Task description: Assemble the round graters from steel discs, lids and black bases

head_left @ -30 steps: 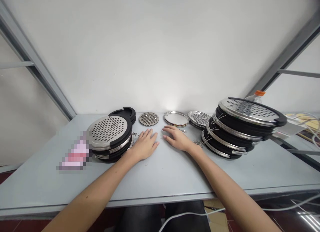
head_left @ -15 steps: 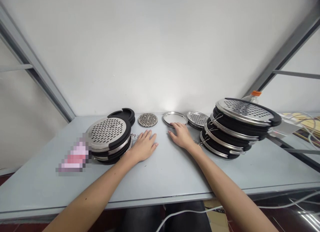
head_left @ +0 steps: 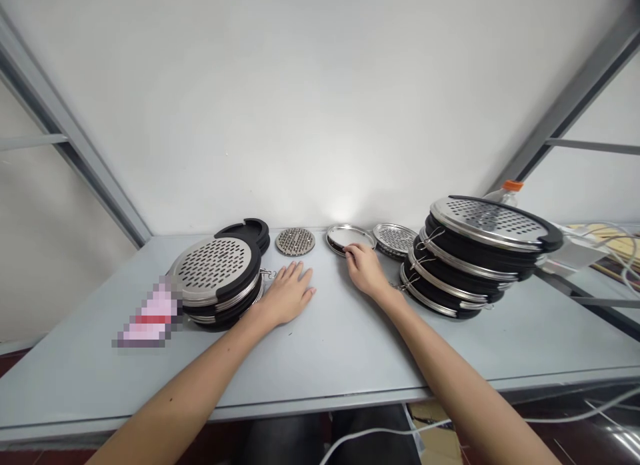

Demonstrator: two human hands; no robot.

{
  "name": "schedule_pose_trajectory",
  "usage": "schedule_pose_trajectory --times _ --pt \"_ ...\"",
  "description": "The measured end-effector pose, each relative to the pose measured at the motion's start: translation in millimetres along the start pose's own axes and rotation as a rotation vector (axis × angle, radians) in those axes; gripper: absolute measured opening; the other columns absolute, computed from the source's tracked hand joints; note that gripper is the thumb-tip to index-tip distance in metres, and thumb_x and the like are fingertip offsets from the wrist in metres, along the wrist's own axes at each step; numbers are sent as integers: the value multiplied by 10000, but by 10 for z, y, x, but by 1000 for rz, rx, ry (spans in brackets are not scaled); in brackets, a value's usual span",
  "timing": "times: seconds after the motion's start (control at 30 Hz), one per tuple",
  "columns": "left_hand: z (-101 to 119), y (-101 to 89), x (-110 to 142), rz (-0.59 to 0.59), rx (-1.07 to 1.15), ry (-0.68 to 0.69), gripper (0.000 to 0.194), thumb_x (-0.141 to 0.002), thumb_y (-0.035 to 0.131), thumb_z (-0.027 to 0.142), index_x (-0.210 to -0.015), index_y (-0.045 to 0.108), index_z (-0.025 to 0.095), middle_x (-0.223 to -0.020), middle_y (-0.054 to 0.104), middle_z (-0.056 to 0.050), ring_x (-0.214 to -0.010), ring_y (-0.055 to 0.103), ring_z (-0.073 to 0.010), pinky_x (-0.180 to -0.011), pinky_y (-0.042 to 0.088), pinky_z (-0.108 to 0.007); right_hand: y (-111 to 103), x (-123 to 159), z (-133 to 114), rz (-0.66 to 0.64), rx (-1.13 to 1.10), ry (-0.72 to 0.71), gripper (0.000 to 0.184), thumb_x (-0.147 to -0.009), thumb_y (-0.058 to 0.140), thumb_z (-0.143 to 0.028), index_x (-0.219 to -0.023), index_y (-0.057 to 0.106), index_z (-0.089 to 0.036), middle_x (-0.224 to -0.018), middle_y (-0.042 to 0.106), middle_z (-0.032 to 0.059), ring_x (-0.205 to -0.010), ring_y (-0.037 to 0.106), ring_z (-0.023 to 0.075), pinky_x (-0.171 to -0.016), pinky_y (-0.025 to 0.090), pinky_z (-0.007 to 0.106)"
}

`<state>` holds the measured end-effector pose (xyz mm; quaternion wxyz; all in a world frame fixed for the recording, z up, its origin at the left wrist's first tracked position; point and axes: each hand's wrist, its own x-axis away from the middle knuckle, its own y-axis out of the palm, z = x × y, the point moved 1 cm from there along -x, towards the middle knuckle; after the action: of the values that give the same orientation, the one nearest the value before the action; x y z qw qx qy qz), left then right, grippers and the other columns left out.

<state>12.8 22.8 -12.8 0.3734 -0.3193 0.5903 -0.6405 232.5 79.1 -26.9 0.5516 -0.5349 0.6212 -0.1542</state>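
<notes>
My left hand (head_left: 290,293) lies flat on the table with its fingers spread, holding nothing. It is beside the left stack of round black-rimmed graters (head_left: 215,263), near a small wire clasp. My right hand (head_left: 367,270) has thumb and fingertips closed at the near edge of a round shallow metal plate (head_left: 347,235). That plate appears slightly tilted over another rim below it. To its right are stacked perforated metal discs (head_left: 395,238). A round metal grater disc (head_left: 295,241) with raised teeth lies between the plate and the black round trays (head_left: 253,231).
A taller leaning stack of black-rimmed graters (head_left: 460,265) with wire clasps stands at the right. Behind it are an orange-capped bottle (head_left: 510,193) and a white box (head_left: 575,248). A pixelated pink item (head_left: 153,318) is at the left. Grey metal posts (head_left: 75,125) flank the table.
My right hand's fingers have curled from lying stretched over the plate to closing on its near edge, and the plate has risen slightly. My left hand stays put.
</notes>
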Motion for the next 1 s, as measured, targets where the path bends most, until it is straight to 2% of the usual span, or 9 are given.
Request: schedule_pose_trajectory --times 0.13,0.3,0.4,0.53,0.63,0.73,0.83,0.93,1.0 --pt "-2 -4 2 2 -5 -3 466 -979 301 362 -1381 349 132 -1487 314 -184 -1406 223 -289 -1117 197 -454 -81 -22 -11 126 -87 -14 267 -864 421 -194 -1015 638 -156 -1055 646 130 -1005 569 277 -908 428 427" --pt "-8 24 -5 2 6 2 483 -980 302 361 -1390 345 110 -1489 302 -198 -1408 209 -309 -1119 196 -465 -149 -12 -58 184 -177 -25 206 -826 459 -151 -864 654 -201 -914 693 75 -930 609 257 -906 413 433" --pt "-12 13 0 8 33 3 481 -979 309 357 -1384 356 103 -1486 305 -204 -1409 208 -309 -1122 193 -471 -164 -5 -132 250 -265 -56 155 -837 492 -186 -863 643 -207 -892 699 59 -902 621 243 -899 426 435" --pt "-46 -62 11 27 112 21 508 -956 367 375 -1384 359 101 -1503 266 -204 -1405 225 -305 -1116 241 -456 -229 -31 -177 452 -522 41 202 -872 514 -274 -1022 620 -191 -1004 668 81 -920 617 220 -836 489 390" --pt "-54 -124 9 121 202 22 546 -935 410 373 -1416 313 132 -1523 233 -173 -1380 295 -291 -1105 298 -420 -298 -77 -84 582 -712 144 338 -864 548 -346 -1158 587 -184 -1095 650 101 -990 611 220 -898 484 402" --pt "2 -162 6 326 273 38 577 -924 440 332 -1444 251 169 -1547 163 -142 -1402 248 -278 -1119 294 -414 -327 -124 41 540 -927 205 353 -815 612 -389 -1105 628 -189 -1140 657 99 -1060 605 233 -973 452 435" --pt "90 -183 13 545 326 18 640 -928 455 311 -1474 145 186 -1566 65 -127 -1430 149 -269 -1134 271 -419 -311 -137 54 372 -1135 232 333 -741 684 -377 -1030 667 -212 -1073 692 77 -1025 625 239 -957 457 446" --pt "151 -189 29 671 356 28 655 -940 454 314 -1478 105 184 -1556 120 -131 -1428 161 -251 -1146 249 -414 -285 -106 -56 175 -1279 241 281 -673 735 -312 -940 702 -227 -1008 709 55 -964 637 226 -918 466 415" --pt "166 -189 39 721 352 69 617 -938 466 310 -1463 166 186 -1521 232 -133 -1408 225 -250 -1141 262 -418 -281 -76 -133 60 -1336 243 245 -649 744 -284 -886 716 -231 -947 715 41 -909 640 213 -881 472 396"
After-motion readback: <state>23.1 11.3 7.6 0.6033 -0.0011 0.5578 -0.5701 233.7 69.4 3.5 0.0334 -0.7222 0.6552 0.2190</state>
